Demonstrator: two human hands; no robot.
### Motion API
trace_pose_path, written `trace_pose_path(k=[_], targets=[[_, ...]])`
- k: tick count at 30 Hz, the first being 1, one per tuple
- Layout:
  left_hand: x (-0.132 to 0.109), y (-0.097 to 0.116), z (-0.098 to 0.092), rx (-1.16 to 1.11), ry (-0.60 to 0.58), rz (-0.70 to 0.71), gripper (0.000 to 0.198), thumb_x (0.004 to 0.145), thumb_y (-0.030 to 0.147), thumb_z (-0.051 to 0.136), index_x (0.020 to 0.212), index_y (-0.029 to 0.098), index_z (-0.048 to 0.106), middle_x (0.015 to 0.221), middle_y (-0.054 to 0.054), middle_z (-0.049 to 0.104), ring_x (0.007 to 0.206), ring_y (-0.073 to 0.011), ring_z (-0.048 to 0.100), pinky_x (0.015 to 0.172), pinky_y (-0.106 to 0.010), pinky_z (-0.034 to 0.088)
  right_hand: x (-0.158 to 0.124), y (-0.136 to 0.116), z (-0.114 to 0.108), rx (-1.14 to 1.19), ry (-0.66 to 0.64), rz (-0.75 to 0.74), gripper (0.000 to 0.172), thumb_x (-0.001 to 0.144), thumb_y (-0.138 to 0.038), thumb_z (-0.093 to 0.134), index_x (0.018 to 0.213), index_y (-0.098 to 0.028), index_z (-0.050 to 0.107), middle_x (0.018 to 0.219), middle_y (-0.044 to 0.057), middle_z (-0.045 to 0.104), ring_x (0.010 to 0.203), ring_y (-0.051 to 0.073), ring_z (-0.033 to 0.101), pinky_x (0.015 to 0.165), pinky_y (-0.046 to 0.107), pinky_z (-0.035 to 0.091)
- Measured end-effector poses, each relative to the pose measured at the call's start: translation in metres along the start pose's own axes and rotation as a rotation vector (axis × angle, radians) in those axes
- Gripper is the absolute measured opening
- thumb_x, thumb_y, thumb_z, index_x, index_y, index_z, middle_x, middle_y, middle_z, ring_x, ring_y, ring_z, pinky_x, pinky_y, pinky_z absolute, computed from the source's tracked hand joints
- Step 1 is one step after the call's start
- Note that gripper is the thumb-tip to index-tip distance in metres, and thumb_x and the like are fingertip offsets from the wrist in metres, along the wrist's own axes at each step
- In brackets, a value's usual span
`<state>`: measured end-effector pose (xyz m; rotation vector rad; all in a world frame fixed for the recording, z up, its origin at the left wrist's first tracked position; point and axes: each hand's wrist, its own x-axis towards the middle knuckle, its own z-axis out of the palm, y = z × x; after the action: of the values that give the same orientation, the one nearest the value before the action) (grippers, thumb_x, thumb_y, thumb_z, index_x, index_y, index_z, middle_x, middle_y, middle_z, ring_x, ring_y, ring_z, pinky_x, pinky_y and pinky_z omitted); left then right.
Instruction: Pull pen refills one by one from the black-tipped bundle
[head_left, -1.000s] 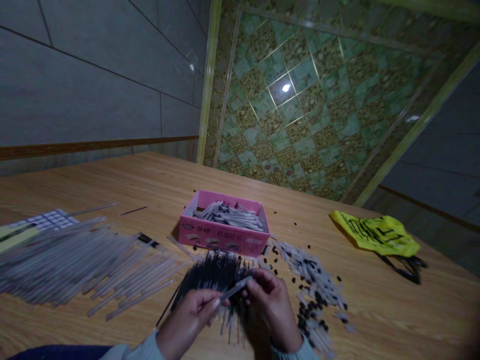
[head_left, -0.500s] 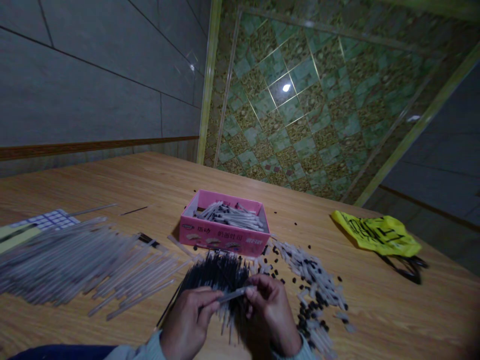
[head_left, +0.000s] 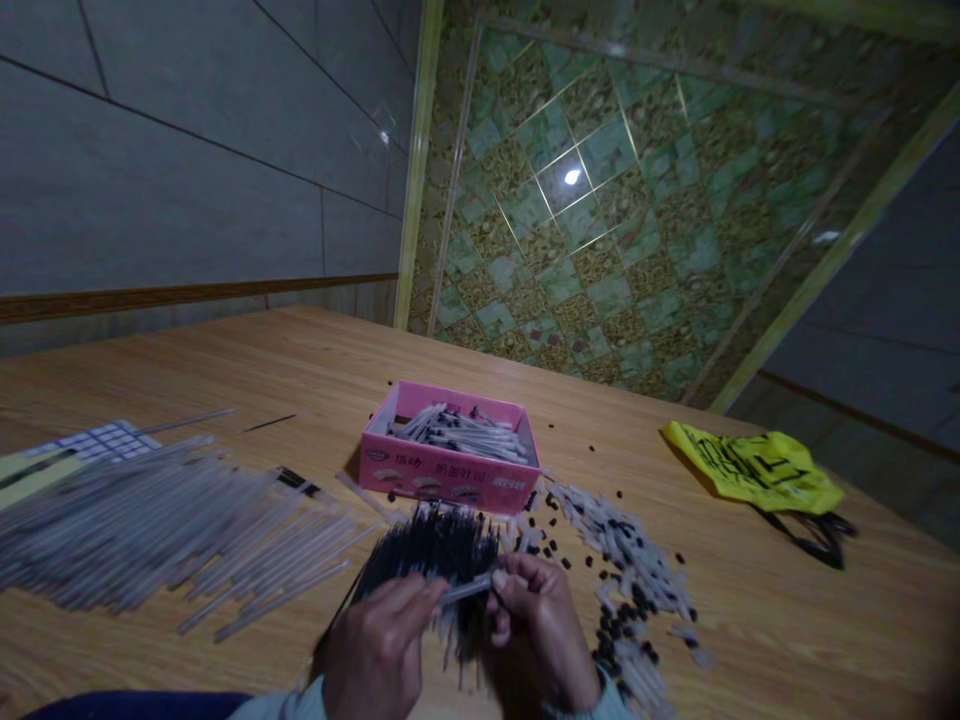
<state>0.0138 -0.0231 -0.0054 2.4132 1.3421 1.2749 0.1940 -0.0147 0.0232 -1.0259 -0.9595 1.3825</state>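
My left hand [head_left: 381, 642] is closed on one end of a clear pen barrel [head_left: 466, 591]. At the barrel's other end my right hand [head_left: 541, 622] pinches with thumb and fingertips; any small part between them is too small to make out. Beneath and behind both hands lies a pile of thin black pen refills [head_left: 420, 545]. Right of my right hand are scattered translucent pen caps [head_left: 600, 520] and small black plugs [head_left: 616, 612]. Many clear pen barrels [head_left: 127, 530] are spread out to the left.
Behind the refills stands an open pink box [head_left: 450, 482] holding white pens with black ends [head_left: 465, 435]. A yellow bag [head_left: 750, 470] with black straps lies at the right. A checked sheet [head_left: 105, 440] is at the far left. Tiled walls border the wooden table [head_left: 247, 370].
My left hand has turned slightly, with its back more toward me and its fingers further over the barrel. My right hand has barely shifted at the barrel's end.
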Motion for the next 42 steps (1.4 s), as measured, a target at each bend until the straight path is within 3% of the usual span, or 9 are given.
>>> trace_pose_path(k=[10, 15, 17, 22, 29, 33, 35, 38, 42], targets=[[0.017, 0.005, -0.012, -0.455, -0.297, -0.348, 0.031, 0.083, 0.03, 0.044, 0.089, 0.021, 0.073, 0.074, -0.005, 0.068, 0.074, -0.0188, 0.06, 0.068, -0.026, 0.044, 0.0, 0.005, 0.002, -0.12, 0.003, -0.148, 0.024, 0.069, -0.033, 0.072, 0.076, -0.012, 0.064, 0.046, -0.001, 0.059, 0.033, 0.007, 0.049, 0.037, 0.018, 0.037], [0.019, 0.001, -0.008, -0.679, -0.457, -0.53, 0.051, 0.077, 0.054, 0.044, 0.076, 0.01, 0.072, 0.043, 0.006, 0.038, 0.044, -0.0112, 0.035, 0.044, -0.023, 0.028, 0.001, 0.004, 0.001, -0.207, -0.026, -0.161, 0.019, 0.069, -0.031, 0.071, 0.071, -0.013, 0.065, 0.047, -0.001, 0.059, 0.034, 0.008, 0.049, 0.037, 0.018, 0.036], [0.018, 0.002, -0.007, -0.685, -0.446, -0.56, 0.053, 0.075, 0.055, 0.045, 0.076, 0.01, 0.072, 0.043, 0.005, 0.038, 0.043, -0.0116, 0.036, 0.044, -0.024, 0.029, 0.002, 0.004, 0.0, -0.199, -0.035, -0.143, 0.021, 0.069, -0.032, 0.071, 0.07, -0.012, 0.064, 0.047, -0.001, 0.059, 0.033, 0.008, 0.048, 0.036, 0.018, 0.035], [0.015, 0.008, -0.009, -0.43, -0.24, -0.396, 0.029, 0.081, 0.031, 0.047, 0.087, 0.022, 0.074, 0.075, -0.006, 0.069, 0.073, -0.0201, 0.06, 0.066, -0.027, 0.044, 0.003, 0.011, 0.0, -0.078, 0.012, -0.114, 0.028, 0.066, -0.034, 0.074, 0.078, -0.012, 0.062, 0.047, -0.002, 0.059, 0.032, 0.007, 0.047, 0.035, 0.019, 0.038], [0.018, 0.007, -0.01, -0.231, -0.205, -0.254, 0.03, 0.084, 0.029, 0.043, 0.09, 0.026, 0.073, 0.077, -0.005, 0.073, 0.072, -0.0188, 0.065, 0.067, -0.025, 0.049, 0.006, 0.015, 0.005, -0.049, 0.014, -0.092, 0.029, 0.07, -0.034, 0.072, 0.082, -0.011, 0.06, 0.051, -0.001, 0.059, 0.036, 0.008, 0.049, 0.039, 0.02, 0.04], [0.029, -0.009, -0.03, -0.057, -0.131, -0.316, 0.034, 0.085, 0.037, 0.041, 0.104, 0.023, 0.066, 0.101, -0.007, 0.07, 0.095, -0.0204, 0.061, 0.084, -0.029, 0.045, 0.007, 0.009, -0.001, 0.005, 0.066, -0.096, 0.027, 0.069, -0.034, 0.072, 0.082, -0.013, 0.062, 0.051, -0.002, 0.057, 0.037, 0.008, 0.046, 0.039, 0.021, 0.04], [0.033, -0.026, -0.045, 0.111, -0.079, -0.364, 0.031, 0.084, 0.036, 0.042, 0.094, 0.021, 0.067, 0.098, -0.008, 0.069, 0.095, -0.0218, 0.059, 0.085, -0.032, 0.043, 0.007, 0.001, -0.008, 0.022, 0.17, -0.141, 0.026, 0.069, -0.034, 0.072, 0.083, -0.014, 0.063, 0.052, -0.003, 0.057, 0.038, 0.008, 0.045, 0.038, 0.02, 0.039], [0.031, -0.055, -0.061, 0.383, -0.205, -0.536, 0.016, 0.076, 0.024, 0.052, 0.083, 0.021, 0.067, 0.089, -0.006, 0.069, 0.086, -0.0232, 0.061, 0.075, -0.032, 0.043, 0.01, -0.016, -0.018, -0.026, 0.318, -0.261, 0.025, 0.071, -0.032, 0.07, 0.089, -0.017, 0.064, 0.057, -0.004, 0.058, 0.044, 0.008, 0.048, 0.041, 0.019, 0.04], [0.021, -0.077, -0.062, 0.531, -0.378, -0.68, 0.015, 0.066, 0.018, 0.06, 0.08, 0.021, 0.067, 0.089, -0.008, 0.067, 0.09, -0.025, 0.059, 0.074, -0.032, 0.041, 0.025, -0.039, -0.024, -0.088, 0.376, -0.4, 0.027, 0.073, -0.03, 0.069, 0.095, -0.017, 0.063, 0.071, -0.001, 0.062, 0.055, 0.011, 0.055, 0.051, 0.022, 0.047]])
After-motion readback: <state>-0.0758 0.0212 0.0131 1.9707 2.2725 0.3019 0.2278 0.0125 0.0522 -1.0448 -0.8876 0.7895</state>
